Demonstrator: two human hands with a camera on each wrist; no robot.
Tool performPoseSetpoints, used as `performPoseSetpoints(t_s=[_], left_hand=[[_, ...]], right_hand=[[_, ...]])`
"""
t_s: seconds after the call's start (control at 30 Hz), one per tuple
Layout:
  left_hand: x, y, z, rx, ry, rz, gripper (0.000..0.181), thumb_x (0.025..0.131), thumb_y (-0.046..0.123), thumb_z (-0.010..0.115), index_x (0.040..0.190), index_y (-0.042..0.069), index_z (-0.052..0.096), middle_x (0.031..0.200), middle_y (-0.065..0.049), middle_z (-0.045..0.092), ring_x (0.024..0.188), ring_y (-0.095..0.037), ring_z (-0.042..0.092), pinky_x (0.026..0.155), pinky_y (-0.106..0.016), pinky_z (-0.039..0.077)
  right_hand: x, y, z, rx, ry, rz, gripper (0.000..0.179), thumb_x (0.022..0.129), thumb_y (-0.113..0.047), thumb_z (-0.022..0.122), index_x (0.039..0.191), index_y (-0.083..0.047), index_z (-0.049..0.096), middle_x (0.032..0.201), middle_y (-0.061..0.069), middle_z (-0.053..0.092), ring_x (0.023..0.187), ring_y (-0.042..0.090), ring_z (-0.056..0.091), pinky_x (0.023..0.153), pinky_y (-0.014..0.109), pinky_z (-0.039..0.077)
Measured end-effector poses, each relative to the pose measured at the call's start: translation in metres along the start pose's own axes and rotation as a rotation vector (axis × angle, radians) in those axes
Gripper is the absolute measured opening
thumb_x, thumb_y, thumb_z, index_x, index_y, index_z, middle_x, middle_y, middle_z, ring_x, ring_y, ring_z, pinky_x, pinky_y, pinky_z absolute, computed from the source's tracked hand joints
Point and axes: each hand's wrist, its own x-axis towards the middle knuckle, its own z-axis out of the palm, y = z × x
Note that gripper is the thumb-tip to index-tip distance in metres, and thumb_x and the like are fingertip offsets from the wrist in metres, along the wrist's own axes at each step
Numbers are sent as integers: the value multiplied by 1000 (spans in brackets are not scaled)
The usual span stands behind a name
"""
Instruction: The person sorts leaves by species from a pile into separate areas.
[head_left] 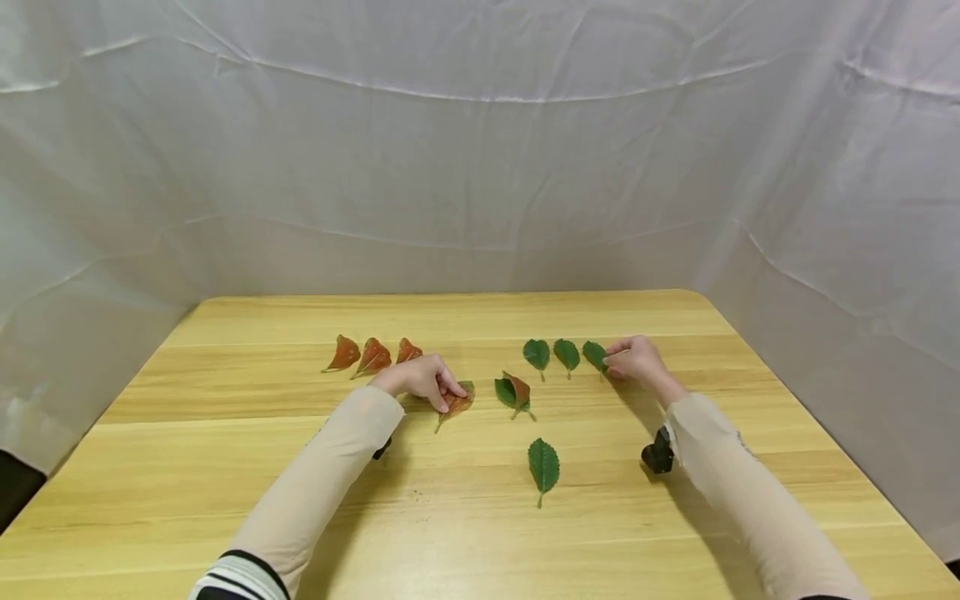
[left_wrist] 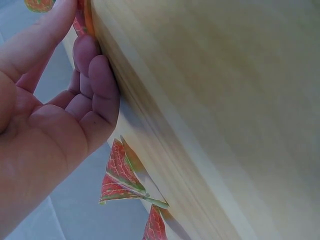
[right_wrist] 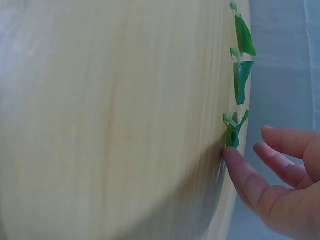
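Observation:
My left hand pinches a reddish leaf low over the wooden table, left of the middle. In the left wrist view, thumb and forefinger meet at this red leaf, mostly hidden by them. At the far right, my right hand touches the edge of a green leaf, the rightmost of a row. The right wrist view shows one fingertip against that green leaf, with the other fingers held apart from it. Beside the left hand lie three red leaves in a row.
Two more green leaves continue the right row. Nearer the middle, a red leaf overlaps a green leaf. A single green leaf lies closer to the front. Pale cloth surrounds the wooden table at back and sides.

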Motion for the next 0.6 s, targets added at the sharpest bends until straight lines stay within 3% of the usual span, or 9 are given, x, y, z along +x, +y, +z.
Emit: performPoseSetpoints(t_s=[0.23, 0.6], left_hand=[[2, 1, 1, -5, 3, -23, 34, 70, -6, 70, 103, 0, 66, 76, -6, 61, 57, -8, 41, 53, -18, 37], [0, 0, 0, 6, 0, -13, 34, 70, -6, 70, 104, 0, 66, 79, -5, 63, 56, -7, 42, 53, -19, 38]], right_hand=[[-6, 1, -5, -1, -4, -5, 30, 85, 2, 54, 111, 17, 50, 105, 31, 53, 73, 23, 59, 69, 29, 50], [-21, -4, 2, -41, -23, -89, 30, 79, 6, 59, 106, 18, 54, 90, 23, 60, 67, 23, 61, 62, 32, 51]])
